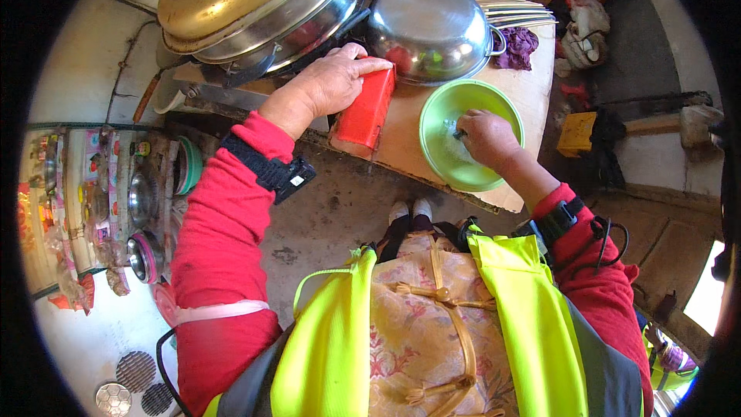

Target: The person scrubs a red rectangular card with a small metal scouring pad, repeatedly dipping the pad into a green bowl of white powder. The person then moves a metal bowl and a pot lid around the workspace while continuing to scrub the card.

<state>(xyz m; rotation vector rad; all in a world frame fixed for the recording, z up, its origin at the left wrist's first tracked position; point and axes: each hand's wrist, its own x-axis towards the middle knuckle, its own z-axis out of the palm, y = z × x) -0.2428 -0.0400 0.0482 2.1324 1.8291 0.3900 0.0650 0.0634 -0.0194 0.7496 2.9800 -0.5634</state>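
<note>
My left hand (pixel 341 78) rests over the top end of a red box-shaped container (pixel 366 111), its fingers bent round the upper edge; the container stands near the front edge of a wooden board table (pixel 405 153). My right hand (pixel 483 133) reaches into a light green plastic bowl (pixel 431 153), its fingers closed on a small dark object (pixel 461 133), too small to name. Some whitish, clear-looking matter lies in the bowl under the fingers. Behind the bowl, an upturned stainless steel basin (pixel 428 26) with a loop handle lies on the board.
A large lidded metal steamer pot (pixel 249 6) stands at the upper left. A purple cloth (pixel 517 48) and a bundle of thin sticks (pixel 515 11) lie at the board's back right. A yellow box (pixel 576 134) is off to the right. Shelves (pixel 121 185) with basins stand left.
</note>
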